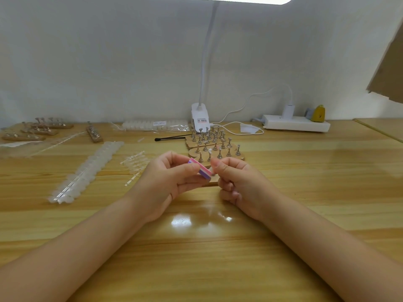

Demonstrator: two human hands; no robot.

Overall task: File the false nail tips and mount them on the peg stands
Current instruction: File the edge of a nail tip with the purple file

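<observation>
A pink file block (200, 170) is being gripped in the left hand (165, 184). Something tiny, presumably a nail tip, unresolved, is being pinched by the right hand (236, 184) against it; peg stands (214, 149) are being kept just beyond for mounting.

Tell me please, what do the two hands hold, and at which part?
The left hand grips a pink and purple buffer block by its long sides. The right hand pinches something at its fingertips, too small to identify.

front: peg stands (214, 147) block | left: nail-tip strip (87, 168) (long) | right: bare table (316, 171)
</observation>
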